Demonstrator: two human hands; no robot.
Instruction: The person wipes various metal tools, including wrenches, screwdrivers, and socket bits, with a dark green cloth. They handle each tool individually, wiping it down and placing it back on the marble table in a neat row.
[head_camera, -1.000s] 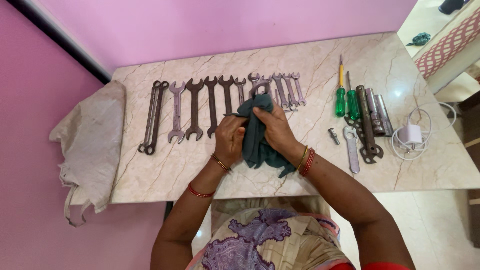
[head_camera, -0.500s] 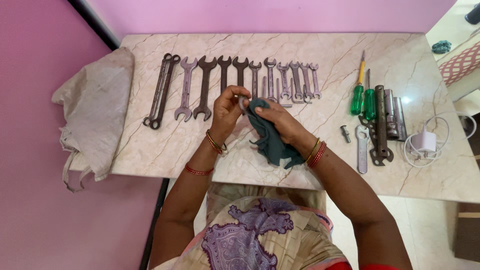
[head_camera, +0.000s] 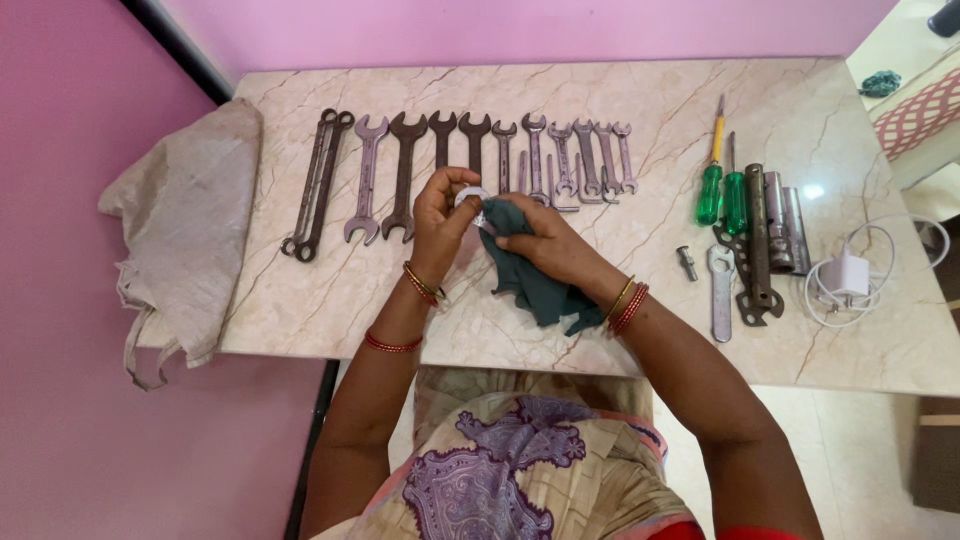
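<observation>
Hands meet over the middle of a marble table (head_camera: 330, 300), near its far edge: the left hand (head_camera: 440, 215) is closed, pinching a small wrench (head_camera: 470, 196) by its pale, shiny head between thumb and fingers, while the right hand (head_camera: 535, 240) is closed on a dark green cloth (head_camera: 535, 280) pressed against the tool. The cloth trails from the wrench back toward the near edge, its loose end lying on the table by the right wrist, where gold and red bangles show. Just beyond the hands, a row of dark open-ended wrenches (head_camera: 480, 165) lies side by side along the far edge, largest toward the left. Toward the right edge rest two green-handled screwdrivers (head_camera: 722, 195), a cluster of metal tools (head_camera: 762, 240) and a flat silver wrench (head_camera: 721, 295), with a white charger (head_camera: 848, 275) and its coiled cable nearest that edge. A pale cloth bag (head_camera: 180, 220) drapes over the left edge of the table.
</observation>
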